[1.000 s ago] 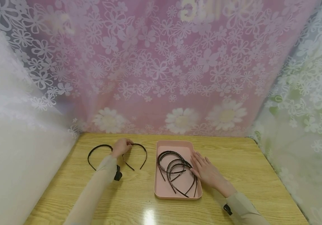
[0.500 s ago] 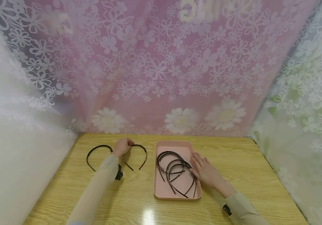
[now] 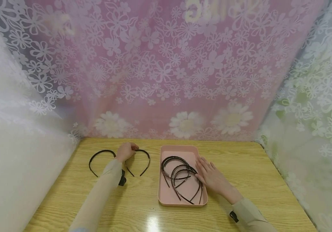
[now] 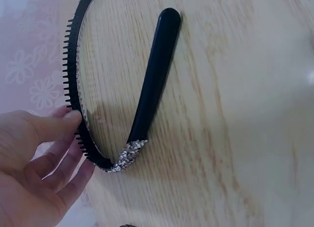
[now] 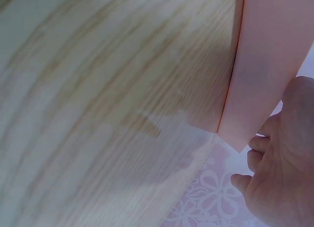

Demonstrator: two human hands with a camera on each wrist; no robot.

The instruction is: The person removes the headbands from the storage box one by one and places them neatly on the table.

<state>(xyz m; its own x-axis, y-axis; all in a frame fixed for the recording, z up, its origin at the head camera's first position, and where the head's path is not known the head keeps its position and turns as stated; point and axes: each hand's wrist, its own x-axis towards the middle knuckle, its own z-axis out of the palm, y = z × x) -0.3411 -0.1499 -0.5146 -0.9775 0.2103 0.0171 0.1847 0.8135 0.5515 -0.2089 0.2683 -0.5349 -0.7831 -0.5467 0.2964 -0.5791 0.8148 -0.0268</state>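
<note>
My left hand [image 3: 125,152] pinches a black toothed headband [image 3: 149,158] at its upper left, on the left part of the table. In the left wrist view, thumb and fingertips hold the toothed band [image 4: 157,74], which has a silver glittery stretch and a smooth black end. A second black headband [image 3: 105,150] lies just left of that hand, partly hidden behind it and the sleeve. My right hand [image 3: 213,177] rests with extended fingers against the right rim of a pink tray [image 3: 166,197]. Several black headbands [image 3: 175,157] lie overlapping inside the tray.
The wood-grain table [image 3: 142,206] ends at a pink flowered curtain [image 3: 166,80] behind. Pale flowered sheets close in the left side [image 3: 24,138] and the right side [image 3: 322,138]. Bare tabletop shows right of the tray.
The headband in my left hand has turned slightly, its free ends shifting a little to the left. The right hand stays in place at the tray.
</note>
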